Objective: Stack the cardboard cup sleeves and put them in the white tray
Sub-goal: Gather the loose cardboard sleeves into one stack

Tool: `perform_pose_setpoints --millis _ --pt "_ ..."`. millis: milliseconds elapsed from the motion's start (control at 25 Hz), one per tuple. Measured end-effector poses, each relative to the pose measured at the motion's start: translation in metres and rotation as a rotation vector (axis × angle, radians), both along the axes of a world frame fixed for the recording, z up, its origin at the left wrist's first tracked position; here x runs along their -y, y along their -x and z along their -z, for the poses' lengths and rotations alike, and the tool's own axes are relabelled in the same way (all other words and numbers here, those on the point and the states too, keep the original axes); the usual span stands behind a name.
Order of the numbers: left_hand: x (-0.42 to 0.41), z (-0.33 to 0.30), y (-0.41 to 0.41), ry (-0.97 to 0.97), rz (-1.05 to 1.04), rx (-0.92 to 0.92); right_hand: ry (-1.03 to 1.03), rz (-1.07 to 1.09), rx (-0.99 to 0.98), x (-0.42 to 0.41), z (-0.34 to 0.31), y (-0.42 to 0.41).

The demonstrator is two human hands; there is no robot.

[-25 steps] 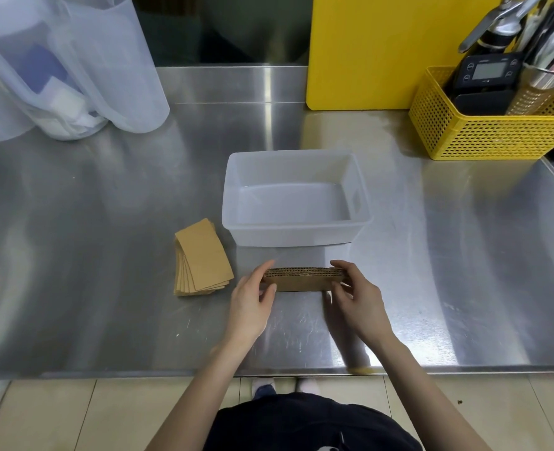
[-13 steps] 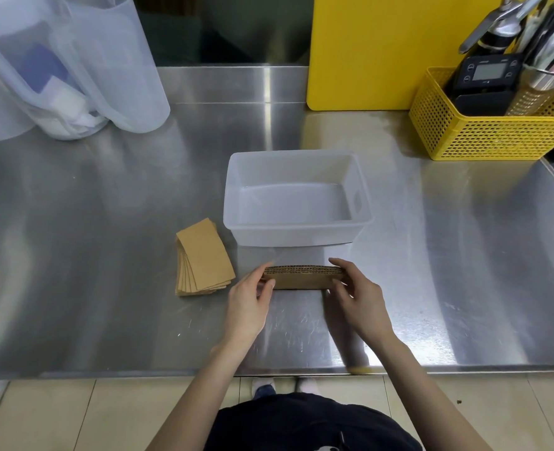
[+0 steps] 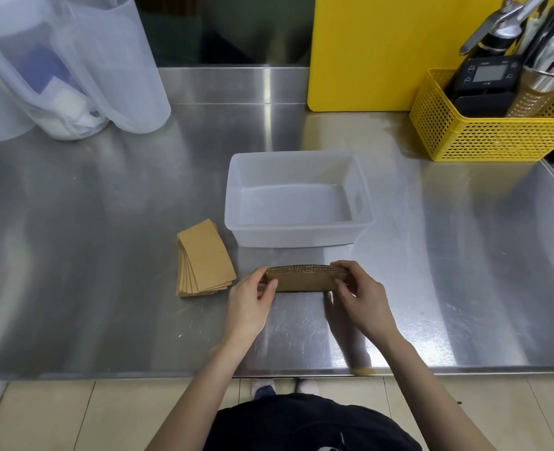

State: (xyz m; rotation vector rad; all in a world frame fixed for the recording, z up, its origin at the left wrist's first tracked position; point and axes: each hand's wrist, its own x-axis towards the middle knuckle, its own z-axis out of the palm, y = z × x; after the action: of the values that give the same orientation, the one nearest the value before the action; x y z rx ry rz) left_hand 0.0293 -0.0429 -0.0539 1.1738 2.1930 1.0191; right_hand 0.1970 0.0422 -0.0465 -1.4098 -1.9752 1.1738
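A squared bundle of brown corrugated cardboard cup sleeves (image 3: 305, 278) is held on edge on the brushed stainless-steel table (image 3: 106, 255), just in front of the empty white rectangular plastic tray (image 3: 296, 237). The left hand (image 3: 249, 304) is closed on the bundle's left end, thumb in front and fingers behind; the right hand (image 3: 360, 297) is closed on the right end in the same way. The lower edge of the bundle appears to rest on the table, and the fluted top edges are seen lined up in a slight arch.

A second, fanned pile of flat brown cardboard sleeves (image 3: 204, 258) lies loose on the table to the left, near the tray's front left corner and apart from both hands.

The step in hand is judged to be the squaring of the held bundle. It is best done with even pressure from both ends, so that the sleeves are kept pressed face to face and none is allowed to slip out below. The long edge can be tapped on the table until the tops are level. For the lift over the tray's near wall, the pinch should be kept firm at both ends and the bundle kept level. The fanned pile is probably left to be gathered and squared in the same way.
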Motion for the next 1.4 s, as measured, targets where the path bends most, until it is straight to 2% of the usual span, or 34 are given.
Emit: perform_pose_setpoints --millis 320,640,880,1400 --pt "-0.005 -0.027 0.005 -0.129 -0.063 0.065 0.011 0.012 -0.144 -0.008 -0.031 0.008" --pt "-0.003 -0.048 0.021 -0.195 -0.111 0.088 0.067 -0.019 -0.195 -0.009 -0.038 0.023" --pt "-0.002 -0.052 0.044 -0.223 -0.206 0.155 0.104 -0.142 -0.192 -0.009 -0.043 0.043" --pt "0.006 -0.057 0.101 -0.193 -0.324 0.073 0.149 -0.394 -0.120 -0.006 -0.044 0.097"
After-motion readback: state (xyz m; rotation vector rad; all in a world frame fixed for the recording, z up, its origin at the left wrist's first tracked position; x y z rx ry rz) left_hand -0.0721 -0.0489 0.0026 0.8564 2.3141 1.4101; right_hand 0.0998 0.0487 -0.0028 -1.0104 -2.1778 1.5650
